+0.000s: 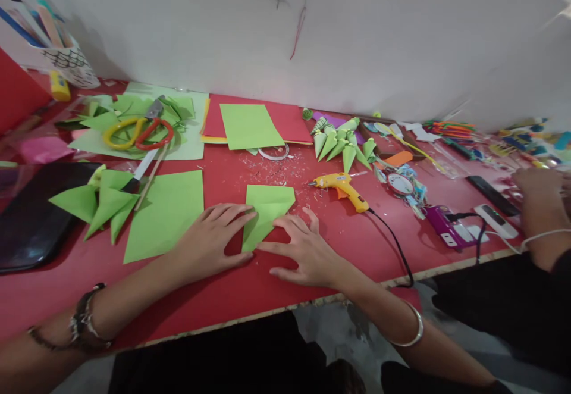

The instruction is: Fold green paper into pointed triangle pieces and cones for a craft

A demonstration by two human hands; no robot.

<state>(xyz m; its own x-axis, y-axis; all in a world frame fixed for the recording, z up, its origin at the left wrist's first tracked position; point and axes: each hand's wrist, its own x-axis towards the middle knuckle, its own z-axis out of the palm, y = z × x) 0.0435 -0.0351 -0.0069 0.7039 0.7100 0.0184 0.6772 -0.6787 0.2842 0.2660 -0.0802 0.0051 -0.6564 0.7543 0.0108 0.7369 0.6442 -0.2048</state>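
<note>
A small green paper (pixel 263 212) lies on the red table (pixel 232 293) in front of me, its lower right corner folded over at a slant. My left hand (pixel 214 239) rests flat at the paper's left edge, fingertips on it, fingers apart. At its right side my right hand (pixel 301 248) has spread fingers, with fingertips touching the folded edge. Left of my left hand lies a larger green sheet (pixel 172 212). A yellow glue gun (pixel 343 188) sits beyond my right hand, its black cord running to the front edge.
Green paper cones (pixel 109 200) and yellow-and-red-handled scissors (pixel 138 133) are at the left. Small cones (pixel 341 144) stand at the back, near a red paper stack (pixel 285 120). A purple power adapter (pixel 448 227) and another person's hand (pixel 537 183) are at the right.
</note>
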